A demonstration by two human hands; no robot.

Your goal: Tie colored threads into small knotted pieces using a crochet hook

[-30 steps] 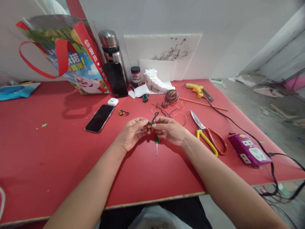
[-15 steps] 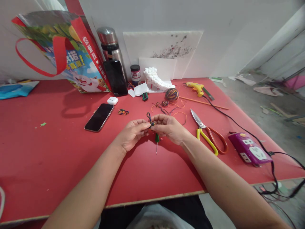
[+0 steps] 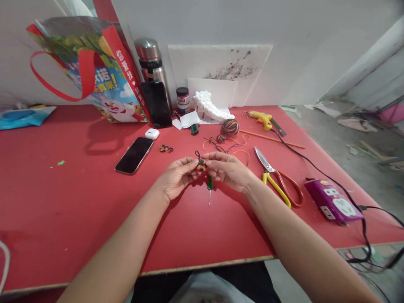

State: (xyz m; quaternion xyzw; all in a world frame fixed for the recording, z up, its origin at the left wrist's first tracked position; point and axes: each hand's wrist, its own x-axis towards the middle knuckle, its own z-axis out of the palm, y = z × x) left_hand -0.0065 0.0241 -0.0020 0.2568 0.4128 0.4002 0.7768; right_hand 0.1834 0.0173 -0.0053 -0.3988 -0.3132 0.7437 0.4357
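My left hand (image 3: 176, 179) and my right hand (image 3: 229, 170) meet above the middle of the red table (image 3: 78, 202). Both pinch a small knot of multicoloured cord (image 3: 200, 164) between fingertips, a short loop sticking up from it. A green-handled awl (image 3: 209, 187) pokes out under my right hand, its metal tip pointing toward me; whether the hand grips it is hidden. Loose cord strands (image 3: 227, 145) and a ball of multicoloured cord (image 3: 229, 126) lie just beyond my hands.
Scissors (image 3: 277, 179), a purple power strip (image 3: 333, 200) with black cable and a yellow glue gun (image 3: 260, 118) lie right. A phone (image 3: 134, 155), an earbud case (image 3: 152, 134) and a small knotted piece (image 3: 166, 148) lie left. A shopping bag (image 3: 94, 71), flask (image 3: 153, 67) and foam stand behind.
My hands have stayed in place, turning the small knot between the fingertips; its loop has shifted from leaning right to standing upright. The view has drifted slightly.
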